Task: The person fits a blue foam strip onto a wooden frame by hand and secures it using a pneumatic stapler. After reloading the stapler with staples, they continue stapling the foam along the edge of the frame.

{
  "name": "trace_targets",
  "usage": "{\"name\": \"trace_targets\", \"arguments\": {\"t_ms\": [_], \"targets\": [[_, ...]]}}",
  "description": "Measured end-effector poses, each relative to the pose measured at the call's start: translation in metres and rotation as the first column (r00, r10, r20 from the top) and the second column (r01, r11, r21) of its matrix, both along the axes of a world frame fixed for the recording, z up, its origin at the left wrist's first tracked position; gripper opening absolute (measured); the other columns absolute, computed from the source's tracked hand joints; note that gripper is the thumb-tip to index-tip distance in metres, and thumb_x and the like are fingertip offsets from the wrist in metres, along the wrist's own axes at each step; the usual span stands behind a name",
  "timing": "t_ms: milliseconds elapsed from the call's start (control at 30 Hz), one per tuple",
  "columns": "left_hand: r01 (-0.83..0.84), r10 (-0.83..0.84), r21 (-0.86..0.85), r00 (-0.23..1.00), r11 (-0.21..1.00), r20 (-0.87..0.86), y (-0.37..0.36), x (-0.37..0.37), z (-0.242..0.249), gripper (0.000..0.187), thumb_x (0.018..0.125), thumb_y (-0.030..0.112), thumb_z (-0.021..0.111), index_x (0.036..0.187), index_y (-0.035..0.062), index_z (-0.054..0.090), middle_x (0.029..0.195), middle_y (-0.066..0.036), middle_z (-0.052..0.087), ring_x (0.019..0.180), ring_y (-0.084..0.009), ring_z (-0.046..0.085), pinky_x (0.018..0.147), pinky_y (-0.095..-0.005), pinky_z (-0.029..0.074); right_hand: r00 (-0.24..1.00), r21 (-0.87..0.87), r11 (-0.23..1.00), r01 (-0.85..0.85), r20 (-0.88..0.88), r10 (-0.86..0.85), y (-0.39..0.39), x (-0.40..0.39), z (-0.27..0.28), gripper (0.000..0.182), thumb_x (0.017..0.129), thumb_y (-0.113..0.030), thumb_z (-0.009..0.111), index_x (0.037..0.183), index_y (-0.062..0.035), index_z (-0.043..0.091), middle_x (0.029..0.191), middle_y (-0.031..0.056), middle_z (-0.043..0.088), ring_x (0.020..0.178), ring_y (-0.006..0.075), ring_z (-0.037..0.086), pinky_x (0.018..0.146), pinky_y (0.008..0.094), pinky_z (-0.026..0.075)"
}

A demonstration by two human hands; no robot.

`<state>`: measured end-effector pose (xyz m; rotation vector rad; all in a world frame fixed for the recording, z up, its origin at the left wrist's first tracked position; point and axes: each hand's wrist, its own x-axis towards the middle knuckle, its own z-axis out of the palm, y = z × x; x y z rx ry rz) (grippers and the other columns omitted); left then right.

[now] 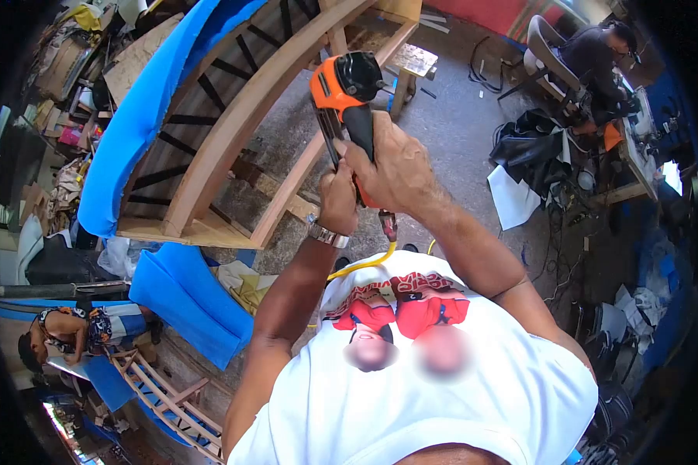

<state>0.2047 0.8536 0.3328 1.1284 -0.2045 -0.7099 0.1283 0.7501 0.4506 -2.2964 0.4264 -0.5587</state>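
Observation:
An orange and black air staple gun [338,87] is held up in front of my chest, in the upper middle of the view. My right hand [399,164] is wrapped round its black grip. My left hand [338,198], with a metal watch at the wrist, is closed at the lower end of the narrow magazine; what its fingertips pinch there is hidden. From the base of the grip a coupling joins a yellow air hose [364,265], which runs across my shirt. Left of the tool stands a curved wooden frame [233,128] with black webbing and blue foam [136,132] along its edge.
Another blue foam piece [190,298] lies beneath the frame. At upper right a person [597,62] sits at a worktable, near black material [531,147] and a white sheet [513,198]. Another person [62,333] is at lower left by a slatted wooden frame [167,399]. Scraps crowd the left side.

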Motion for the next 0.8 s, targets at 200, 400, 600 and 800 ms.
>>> {"name": "trace_targets", "arguments": {"t_ms": [200, 400, 600, 800], "targets": [[0.153, -0.224, 0.165, 0.739, 0.974, 0.636, 0.015, 0.009, -0.012, 0.033, 0.101, 0.023, 0.061, 0.125, 0.0006, 0.06, 0.102, -0.008, 0.072, 0.087, -0.0196, 0.071, 0.072, -0.0378, 0.058, 0.978, 0.095, 0.989, -0.116, -0.161, 0.13, -0.02, 0.004, 0.04, 0.061, 0.101, -0.056, 0.052, 0.115, 0.0035, 0.059, 0.101, 0.0283, 0.068, 0.095, 0.0479, 0.067, 0.086, 0.0505, 0.052], [0.093, -0.132, -0.22, 0.977, 0.971, -0.167, 0.001, -0.014, 0.044, 0.043, 0.101, 0.044, 0.061, 0.118, 0.0054, 0.064, 0.099, -0.01, 0.073, 0.09, -0.0267, 0.075, 0.086, -0.0417, 0.061, 0.949, 0.234, 0.919, -0.316, 0.094, 0.302, -0.024, 0.009, 0.021, 0.071, 0.101, -0.063, 0.048, 0.123, 0.002, 0.062, 0.103, 0.025, 0.066, 0.105, 0.0347, 0.067, 0.089, 0.0452, 0.052], [0.254, -0.365, -0.374, 0.893, 0.892, -0.263, 0.024, 0.014, 0.032, 0.037, 0.102, 0.041, 0.06, 0.115, 0.0058, 0.064, 0.104, -0.017, 0.074, 0.095, -0.0332, 0.076, 0.087, -0.0462, 0.062, 0.859, -0.055, 0.911, -0.408, 0.314, 0.404, -0.048, -0.034, -0.013, 0.074, 0.083, -0.035, 0.082, 0.143, -0.0033, 0.052, 0.138, 0.023, 0.054, 0.126, 0.0398, 0.057, 0.104, 0.0448, 0.049], [0.305, -0.442, -0.447, 0.864, 0.841, -0.241, 0.022, 0.0, 0.063, 0.044, 0.101, 0.043, 0.06, 0.12, 0.0034, 0.062, 0.096, -0.013, 0.073, 0.087, -0.0284, 0.076, 0.079, -0.0422, 0.063, 0.858, -0.048, 0.913, -0.406, 0.325, 0.398, -0.024, -0.052, -0.041, 0.102, 0.064, -0.018, 0.095, 0.15, -0.0055, 0.041, 0.146, 0.0253, 0.047, 0.134, 0.046, 0.05, 0.11, 0.0489, 0.048]]}}
